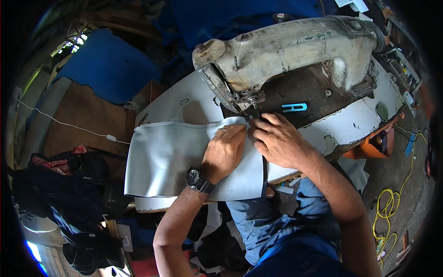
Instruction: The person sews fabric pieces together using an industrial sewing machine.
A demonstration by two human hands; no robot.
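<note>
A pale grey, fabric-like sheet [161, 164] lies over the table [350, 124], its upper edge under the needle area of a worn sewing machine [286, 51]. My left hand [221, 150] presses on it with bent fingers held together; the thumb is mostly hidden. Just right of that, my right hand [277, 141] grips the sheet's dark-lined right edge, fingers curled close beside the presser foot [251, 104]. A small light-blue tool [294, 107], perhaps thread snips, lies on the machine's dark bed.
A blue plastic panel [106, 64] and brown board [83, 120] are at the back left, with a white cord across the board. Dark bags or clothing [64, 207] heap at lower left. An orange container [369, 147] sits under the table's right edge; a yellow cable [387, 207] coils on the floor.
</note>
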